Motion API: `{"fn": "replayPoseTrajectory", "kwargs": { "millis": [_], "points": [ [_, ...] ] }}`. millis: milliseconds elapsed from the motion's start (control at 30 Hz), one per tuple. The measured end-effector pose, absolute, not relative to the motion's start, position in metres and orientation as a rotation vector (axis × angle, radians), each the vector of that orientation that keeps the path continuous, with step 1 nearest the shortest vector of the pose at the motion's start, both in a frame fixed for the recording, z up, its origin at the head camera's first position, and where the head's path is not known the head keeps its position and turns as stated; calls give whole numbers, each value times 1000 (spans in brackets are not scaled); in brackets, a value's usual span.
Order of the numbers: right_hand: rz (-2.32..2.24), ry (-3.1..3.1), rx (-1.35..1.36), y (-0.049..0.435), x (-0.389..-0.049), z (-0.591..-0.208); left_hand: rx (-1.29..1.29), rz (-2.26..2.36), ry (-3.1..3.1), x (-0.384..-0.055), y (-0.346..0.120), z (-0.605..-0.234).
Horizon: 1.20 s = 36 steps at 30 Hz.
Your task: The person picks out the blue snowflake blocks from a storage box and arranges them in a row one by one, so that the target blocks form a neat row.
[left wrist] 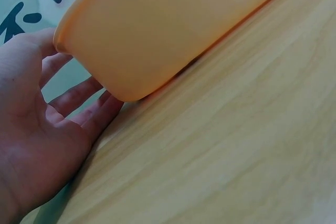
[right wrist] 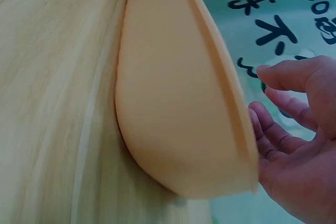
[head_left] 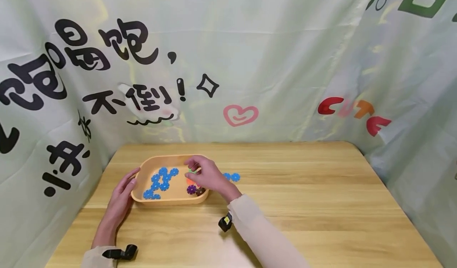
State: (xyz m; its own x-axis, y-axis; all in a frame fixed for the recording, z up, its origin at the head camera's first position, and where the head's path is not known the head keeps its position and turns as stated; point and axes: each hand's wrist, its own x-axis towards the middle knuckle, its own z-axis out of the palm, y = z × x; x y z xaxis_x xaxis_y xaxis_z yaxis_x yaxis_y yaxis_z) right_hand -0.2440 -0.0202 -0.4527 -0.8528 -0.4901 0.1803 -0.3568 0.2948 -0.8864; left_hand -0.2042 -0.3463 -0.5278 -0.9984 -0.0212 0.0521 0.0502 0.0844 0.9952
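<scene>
A peach-orange tray (head_left: 171, 200) with rounded corners stands on the table. Blue notched plastic discs (head_left: 164, 186) lie joined in a bent chain on its left side. On the right side are a purple disc (head_left: 191, 189), a brown disc (head_left: 200, 191), an orange one (head_left: 190, 181) and a partly hidden green one. My left hand (head_left: 120, 198) rests at the tray's left end, fingers against the outer wall and rim. Over the right part of the tray hovers my right hand (head_left: 204, 173), thumb and fingers apart with nothing between them in the right wrist view.
Two more blue discs (head_left: 235, 177) lie on the wooden table (head_left: 303, 204), just right of the tray and partly behind the right hand. A printed cloth (head_left: 278, 69) hangs along the table's back and sides.
</scene>
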Motion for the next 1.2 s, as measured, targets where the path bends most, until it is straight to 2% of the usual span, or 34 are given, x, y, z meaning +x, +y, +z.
{"fn": "replayPoseTrajectory", "kwargs": {
  "millis": [267,833,1200],
  "points": [
    [-1501,2443,-917,-49,-255,-459,-47,-2125,-2232,-203,-348,-531],
    [-1330,2380,-869,-110,-263,-475,8,-2130,-2247,-201,-356,-525],
    [-954,2586,-989,-118,-265,-485,-22,-2091,-2268,-205,-348,-528]
  ]
}}
